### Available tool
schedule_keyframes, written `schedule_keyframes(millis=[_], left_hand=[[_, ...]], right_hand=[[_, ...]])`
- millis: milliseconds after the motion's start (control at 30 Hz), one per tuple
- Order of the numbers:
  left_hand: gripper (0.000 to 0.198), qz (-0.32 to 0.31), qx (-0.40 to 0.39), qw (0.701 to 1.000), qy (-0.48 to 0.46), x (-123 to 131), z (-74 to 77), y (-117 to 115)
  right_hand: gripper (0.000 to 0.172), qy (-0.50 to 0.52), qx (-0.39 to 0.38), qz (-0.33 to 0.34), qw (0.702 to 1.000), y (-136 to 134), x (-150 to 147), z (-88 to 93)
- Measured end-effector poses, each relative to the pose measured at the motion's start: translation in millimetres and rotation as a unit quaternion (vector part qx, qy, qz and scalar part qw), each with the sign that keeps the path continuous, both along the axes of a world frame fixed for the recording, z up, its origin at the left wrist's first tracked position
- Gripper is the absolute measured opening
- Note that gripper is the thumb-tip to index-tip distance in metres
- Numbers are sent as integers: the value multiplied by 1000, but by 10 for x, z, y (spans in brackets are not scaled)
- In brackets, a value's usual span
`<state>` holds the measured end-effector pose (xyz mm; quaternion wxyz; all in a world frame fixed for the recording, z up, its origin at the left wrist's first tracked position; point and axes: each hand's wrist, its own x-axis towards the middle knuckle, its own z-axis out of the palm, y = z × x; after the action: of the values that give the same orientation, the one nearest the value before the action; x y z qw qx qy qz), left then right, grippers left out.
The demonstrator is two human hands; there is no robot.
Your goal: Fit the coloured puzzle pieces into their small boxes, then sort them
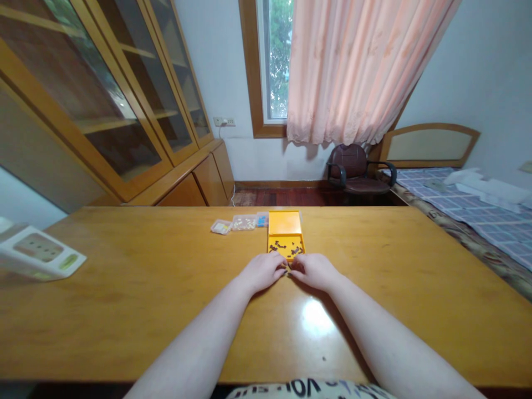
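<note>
Both hands meet at the near edge of a yellow box whose lid is folded back. Small dark pieces lie scattered in the box's near half. My left hand has its fingers bent and pinched, with a tiny dark bit at the fingertips. Opposite it, my right hand is curled the same way, its fingertips close to the left ones. What the fingers hold is too small to name, and the knuckles partly cover the box's front rim.
Left of the box stand small clear trays: one with pale pieces, one with blue pieces, and a tilted one. A white device stands on the table's left side. Beyond the table are a chair and a bed.
</note>
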<state>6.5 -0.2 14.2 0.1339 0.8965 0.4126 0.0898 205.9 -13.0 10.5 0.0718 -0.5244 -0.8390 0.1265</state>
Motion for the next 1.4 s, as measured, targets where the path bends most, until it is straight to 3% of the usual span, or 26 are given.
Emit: schedule_keyframes(millis=[333, 533, 667, 767, 867, 967, 1167, 1400], left_hand=[[17, 72, 28, 994, -80, -56, -84, 95], [18, 120, 39, 983, -136, -93, -130, 166], [54, 163, 59, 976, -134, -103, -191, 203], [85, 203, 27, 974, -99, -104, -282, 233], [86, 197, -7, 976, -90, -110, -353, 264], [85, 185, -25, 978, -96, -130, -359, 297], [101, 136, -59, 980, -134, -172, -294, 391], [110, 138, -71, 975, -162, -147, -332, 442]], right_hand=[[23, -14, 28, -16, 999, 6, -70, -42], [18, 106, 57, -46, 992, 55, 35, -76], [20, 160, 64, -113, 979, 134, 96, -121], [23, 191, 66, -152, 967, 205, 119, -182], [31, 254, 80, -176, 948, 283, 139, -281], [48, 292, 72, -149, 942, 357, 169, -384], [73, 216, 21, -119, 969, 433, 202, -392], [74, 155, -9, -139, 978, 465, 120, -341]])
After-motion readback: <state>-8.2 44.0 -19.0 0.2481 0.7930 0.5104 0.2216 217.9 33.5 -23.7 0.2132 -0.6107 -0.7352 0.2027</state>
